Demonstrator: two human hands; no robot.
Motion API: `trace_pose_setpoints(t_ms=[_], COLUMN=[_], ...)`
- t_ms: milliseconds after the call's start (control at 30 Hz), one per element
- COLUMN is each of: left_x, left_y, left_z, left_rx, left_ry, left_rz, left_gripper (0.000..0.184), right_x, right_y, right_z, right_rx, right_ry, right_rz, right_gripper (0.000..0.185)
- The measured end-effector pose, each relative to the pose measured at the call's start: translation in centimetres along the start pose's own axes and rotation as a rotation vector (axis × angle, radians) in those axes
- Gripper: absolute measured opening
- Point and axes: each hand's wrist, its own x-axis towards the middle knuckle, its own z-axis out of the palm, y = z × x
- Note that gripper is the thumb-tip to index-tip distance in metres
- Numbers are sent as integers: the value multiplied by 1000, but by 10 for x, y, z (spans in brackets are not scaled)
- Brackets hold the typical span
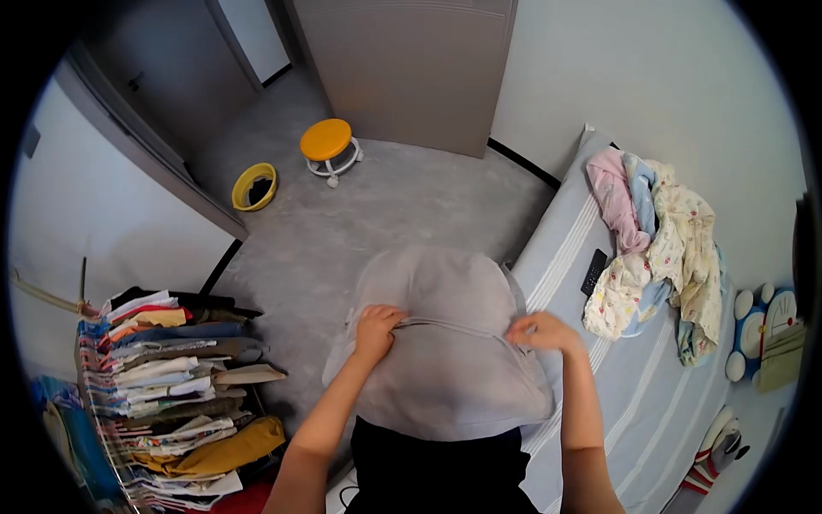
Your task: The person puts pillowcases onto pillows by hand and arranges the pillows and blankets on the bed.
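Observation:
A large grey fabric bundle [445,385], rounded and puffy, is in front of my body, with a seam or folded edge running across its middle. My left hand [377,332] is closed on the left end of that edge. At the right end, my right hand [539,331] pinches the same fabric between thumb and fingers. The underside of the bundle is hidden.
At the right is a bed [561,248] with rumpled clothes [685,231], a black remote [593,271] and plush toys [753,334]. A clothes rack [180,385] stands left. Ahead are a yellow stool [325,139], a yellow basin [241,190] and a door [411,68].

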Motion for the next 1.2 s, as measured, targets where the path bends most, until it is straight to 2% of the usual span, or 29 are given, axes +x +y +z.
trace_pose_setpoints(t_ms=[67, 133, 167, 200, 267, 367, 467, 567, 600, 700, 800, 900, 1000, 1067, 1200], left_x=[-5, -13, -15, -19, -23, -24, -25, 44, 58, 110, 176, 229, 301, 324, 335], left_y=[-17, -36, -44, -51, -68, -117, -168, -190, -192, -178, -151, -119, -44, -2, 81], left_z=[19, 37, 47, 54, 65, 91, 114, 67, 56, 22, -13, -34, -77, -92, -106], left_rx=[-111, -224, -281, -447, -757, -2, -635, -957, -948, -953, -1006, -1107, -1324, -1372, -1179], left_ry=[-259, -310, -332, -195, 90, -117, -394, -1047, -1032, -1014, -978, -949, -1001, -998, -983], left_rz=[-101, -198, -250, -466, -894, -1002, -1580, -1688, -1666, -1565, -1395, -1188, -993, -828, -211], left_gripper=[26, 21, 18, 12, 7, 28, 64, 89, 90, 89, 84, 79, 76, 74, 68], right_x=[43, 124, 159, 179, 197, 207, 214, 220, 220, 208, 185, 158, 131, 108, 52], right_y=[-42, -20, 7, 25, 14, 17, 28, 34, 25, -10, -84, -171, -222, -238, -244], right_z=[-29, -3, 27, 60, 99, 106, 106, 105, 95, 71, 37, -13, -35, -42, -31], right_rx=[71, 183, 34, -107, -432, -332, -259, -174, -138, 166, 565, 555, 550, 730, 943], right_ry=[298, 816, 636, 457, 266, 364, 346, 259, 169, 112, 246, 324, 644, 879, 1237], right_rz=[196, -147, -80, -14, -2, 78, 125, 196, 256, 437, 385, 264, 178, 127, -28], right_gripper=[35, 37, 37, 38, 37, 37, 35, 35, 38, 44, 55, 58, 58, 56, 56])
